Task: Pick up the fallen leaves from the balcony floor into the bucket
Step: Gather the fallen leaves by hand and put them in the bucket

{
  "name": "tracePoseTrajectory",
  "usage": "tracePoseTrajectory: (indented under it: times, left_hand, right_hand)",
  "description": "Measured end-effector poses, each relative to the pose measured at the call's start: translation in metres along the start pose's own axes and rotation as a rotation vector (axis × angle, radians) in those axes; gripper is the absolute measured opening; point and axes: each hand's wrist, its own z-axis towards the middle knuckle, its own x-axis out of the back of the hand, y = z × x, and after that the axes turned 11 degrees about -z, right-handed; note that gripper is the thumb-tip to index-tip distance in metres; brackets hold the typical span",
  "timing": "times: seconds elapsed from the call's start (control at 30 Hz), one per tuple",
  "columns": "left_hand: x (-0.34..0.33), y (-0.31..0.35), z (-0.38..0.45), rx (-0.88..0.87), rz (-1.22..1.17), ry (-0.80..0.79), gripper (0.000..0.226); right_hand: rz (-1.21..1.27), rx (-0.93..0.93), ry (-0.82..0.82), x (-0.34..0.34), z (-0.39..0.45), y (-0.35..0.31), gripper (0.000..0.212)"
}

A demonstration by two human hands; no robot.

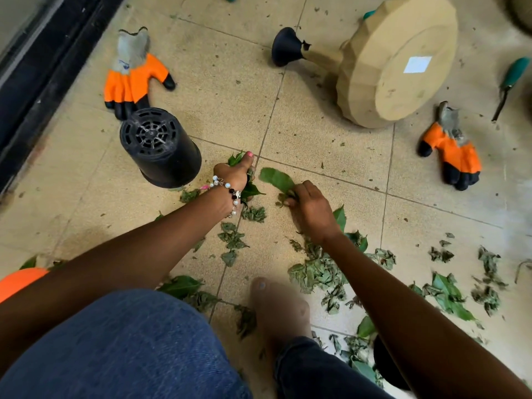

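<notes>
Beige tiled balcony floor [316,133] carries scattered limp green leaves [316,272], thickest toward its near edge: light, soft, best bunched. Left hand [233,172] clutches a leaf bundle [252,190]; right hand [309,201] pinches one broad green leaf [276,178].

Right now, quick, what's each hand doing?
Left hand: closed around a bunch of leaves.
Right hand: fingers pinching a big green leaf on the floor.

Head camera looks steeply down — close over the tiled floor [316,116].
</notes>
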Motion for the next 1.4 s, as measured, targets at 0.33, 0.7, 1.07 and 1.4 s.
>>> tracePoseTrajectory:
  times: [0.33, 0.7, 1.07, 1.4]
  left_hand:
    - [-0.037, 0.005, -0.022, 0.131, -0.154, -0.074, 0.05]
    - [-0.089, 0.021, -0.035, 0.064, -0.297, 0.054, 0.043]
    - [-0.095, 0.09, -0.059, 0.104, -0.454, 0.012, 0.036]
    - [-0.072, 0.249, -0.194, 0.084, -0.548, 0.024, 0.032]
  right_hand:
    - [1.407, -0.9, 0.11, 0.052, 0.041, -0.023, 0.028]
    - [1.69, -1.034, 0.358, 0.083, 0.09, -0.042, 0.034]
    - [1.736, -0.823, 0.21, 0.127, 0.124, -0.072, 0.017]
    - [1.705, -0.71, 0.113, 0.332, 0.139, -0.17, 0.017]
